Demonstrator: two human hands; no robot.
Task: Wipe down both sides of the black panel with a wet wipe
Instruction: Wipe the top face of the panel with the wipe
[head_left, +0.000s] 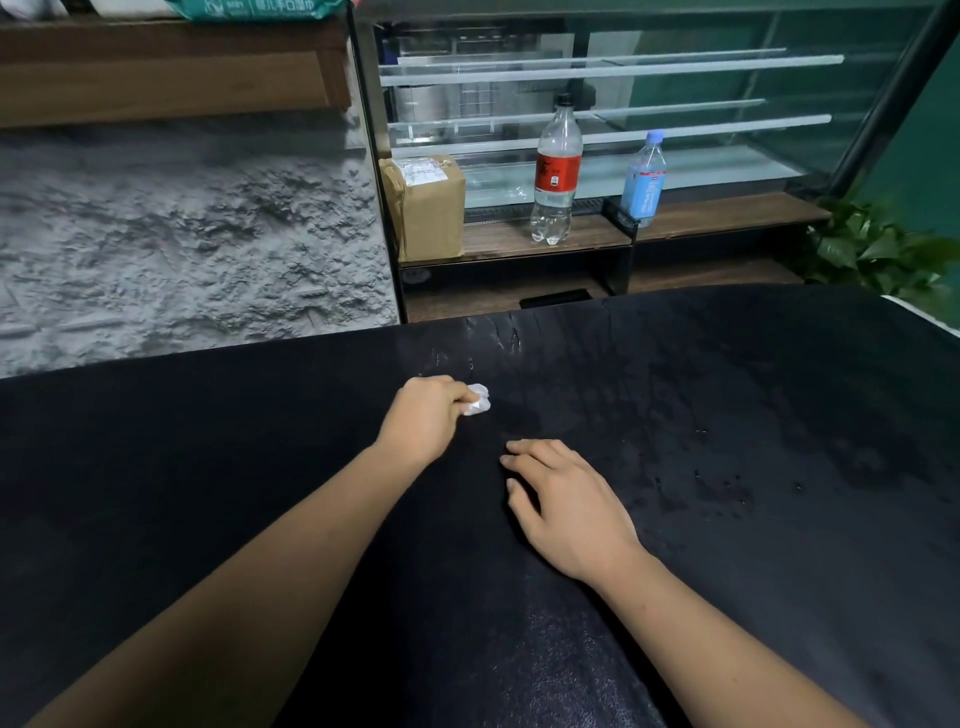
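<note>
A large black panel (753, 415) lies flat and fills the lower part of the view; its far middle and right show wet streaks and droplets. My left hand (423, 415) grips a crumpled white wet wipe (478, 399) and holds it against the panel near the far edge. My right hand (563, 499) rests on the panel a little nearer to me, fingers relaxed and spread, holding nothing.
Beyond the panel stands a glass display case with a wooden shelf (545, 236) carrying a brown parcel (426, 205), a red-label bottle (556, 171) and a blue bottle (644, 179). A rough grey wall (182, 234) is at the left, a green plant (872, 249) at the right.
</note>
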